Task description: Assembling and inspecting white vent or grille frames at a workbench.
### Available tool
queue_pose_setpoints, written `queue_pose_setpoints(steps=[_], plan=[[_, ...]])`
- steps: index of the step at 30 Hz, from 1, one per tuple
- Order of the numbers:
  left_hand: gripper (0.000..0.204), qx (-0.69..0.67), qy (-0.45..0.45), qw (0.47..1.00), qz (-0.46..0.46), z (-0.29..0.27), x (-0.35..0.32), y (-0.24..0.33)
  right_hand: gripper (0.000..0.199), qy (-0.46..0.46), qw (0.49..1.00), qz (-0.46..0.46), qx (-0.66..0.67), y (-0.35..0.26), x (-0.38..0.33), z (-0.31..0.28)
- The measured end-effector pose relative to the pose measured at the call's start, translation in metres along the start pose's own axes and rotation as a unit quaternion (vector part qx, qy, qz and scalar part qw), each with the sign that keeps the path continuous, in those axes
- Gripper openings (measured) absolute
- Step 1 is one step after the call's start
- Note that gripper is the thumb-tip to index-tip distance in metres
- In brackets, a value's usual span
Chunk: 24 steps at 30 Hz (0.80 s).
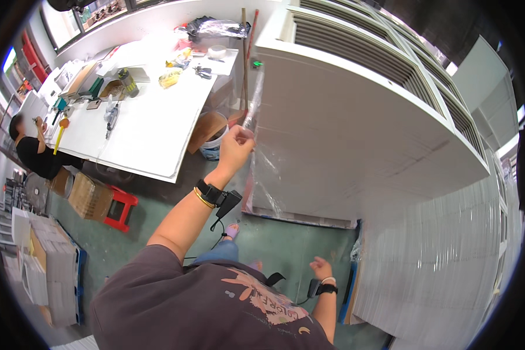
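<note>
Your left hand (pixel 234 147) pinches clear plastic wrap (pixel 261 169) at the white panel stack (pixel 356 134) edge; right hand (pixel 319 269) hangs loose, holding nothing.

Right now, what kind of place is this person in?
Probably a workshop or small factory. A tall stack of white louvred panels fills the right side, the left hand pulls clear plastic wrap off it, and a white workbench strewn with tools stands behind, with another person working there.
</note>
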State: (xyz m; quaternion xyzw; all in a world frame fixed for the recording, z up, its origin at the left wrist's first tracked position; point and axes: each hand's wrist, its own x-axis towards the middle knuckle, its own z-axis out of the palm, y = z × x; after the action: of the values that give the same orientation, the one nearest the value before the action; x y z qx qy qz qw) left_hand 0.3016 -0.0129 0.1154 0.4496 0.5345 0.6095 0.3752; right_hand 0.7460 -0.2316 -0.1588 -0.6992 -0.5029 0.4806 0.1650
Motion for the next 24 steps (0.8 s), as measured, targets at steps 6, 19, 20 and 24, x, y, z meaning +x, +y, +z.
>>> queue_pose_setpoints(steps=[6,19,20,24], plan=[[0.011,0.367,0.106,0.913,0.142,-0.072,0.052,-0.039,0.043,-0.048,0.997,0.049,0.022,-0.018,-0.033,0.060],[0.021,0.037,-0.051,0.981,-0.183,-0.117,0.338,-0.203,0.032,0.058,0.994,-0.097,0.000,-0.255,-0.020,0.060],[0.027,0.152,-0.110,0.976,-0.110,-0.126,0.368,-0.192,0.031,0.064,0.988,-0.126,0.062,-0.276,-0.019,0.058],[0.042,0.127,-0.099,0.987,-0.001,0.053,0.382,-0.097,0.028,0.202,0.971,-0.129,0.005,-0.377,-0.090,0.014]])
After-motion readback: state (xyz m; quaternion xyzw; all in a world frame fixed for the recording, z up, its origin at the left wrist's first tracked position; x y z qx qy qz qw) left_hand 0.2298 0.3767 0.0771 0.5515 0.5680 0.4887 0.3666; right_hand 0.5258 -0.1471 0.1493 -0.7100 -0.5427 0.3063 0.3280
